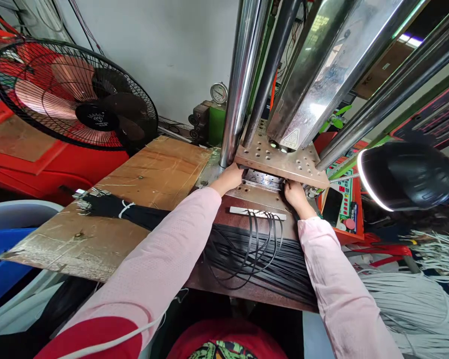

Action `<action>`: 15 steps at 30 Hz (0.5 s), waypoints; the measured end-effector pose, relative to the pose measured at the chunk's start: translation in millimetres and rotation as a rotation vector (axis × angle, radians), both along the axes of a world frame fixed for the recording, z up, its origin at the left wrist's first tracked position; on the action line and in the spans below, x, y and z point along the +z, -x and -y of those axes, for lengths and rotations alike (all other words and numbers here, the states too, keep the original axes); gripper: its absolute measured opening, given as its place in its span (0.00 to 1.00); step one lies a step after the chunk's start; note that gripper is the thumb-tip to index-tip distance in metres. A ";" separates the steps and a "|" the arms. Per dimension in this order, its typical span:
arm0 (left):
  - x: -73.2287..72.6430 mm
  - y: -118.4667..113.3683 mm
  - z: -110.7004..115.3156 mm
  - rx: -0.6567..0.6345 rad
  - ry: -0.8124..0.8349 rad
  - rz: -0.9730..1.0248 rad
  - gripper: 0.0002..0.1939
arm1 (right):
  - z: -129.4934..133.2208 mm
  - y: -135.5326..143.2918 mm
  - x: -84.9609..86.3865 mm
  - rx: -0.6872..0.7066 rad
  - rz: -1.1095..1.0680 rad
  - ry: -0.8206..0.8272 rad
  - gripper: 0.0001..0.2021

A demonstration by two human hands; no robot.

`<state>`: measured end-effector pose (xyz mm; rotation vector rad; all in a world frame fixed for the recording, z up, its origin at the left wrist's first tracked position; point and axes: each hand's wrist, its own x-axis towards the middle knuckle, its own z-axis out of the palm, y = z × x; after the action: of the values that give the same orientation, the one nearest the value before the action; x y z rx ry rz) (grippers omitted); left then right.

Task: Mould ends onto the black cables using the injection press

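Head view: metal block (264,179) lay beneath the plate (277,160), between left hand (230,178) and right hand (296,194), fingers bent near its ends; grip could not be told. Level handling, fingertips clear of the plate, seemed advisable.

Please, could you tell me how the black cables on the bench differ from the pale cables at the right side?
Colour: the black cables are dark, while the pale cables are whitish grey.
Arrangement: the black cables run mostly lengthwise, with some loops rising to a light strip; the pale cables curve in a coil-like heap.
Place: the black cables lie between both sleeves, the pale cables beyond the right one.
Shared: both are many thin, long strands.
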<state>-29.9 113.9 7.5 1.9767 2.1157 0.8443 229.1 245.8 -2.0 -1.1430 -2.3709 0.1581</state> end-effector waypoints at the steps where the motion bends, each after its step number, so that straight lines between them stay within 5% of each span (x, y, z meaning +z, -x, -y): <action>1: 0.6 -0.3 0.8 -0.008 -0.023 -0.022 0.27 | -0.1 0.3 2.6 0.008 -0.004 0.000 0.18; 9: 4.2 -0.3 3.8 -0.051 -0.109 0.003 0.36 | 2.0 8.9 27.4 0.107 -0.242 0.085 0.21; 15: 6.9 0.0 3.6 -0.073 -0.095 0.043 0.40 | 9.8 36.4 46.1 -0.018 -1.063 0.578 0.05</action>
<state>-29.9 110.2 14.5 2.0476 2.0024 0.9827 192.8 236.0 44.0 -0.9351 -1.3677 1.1756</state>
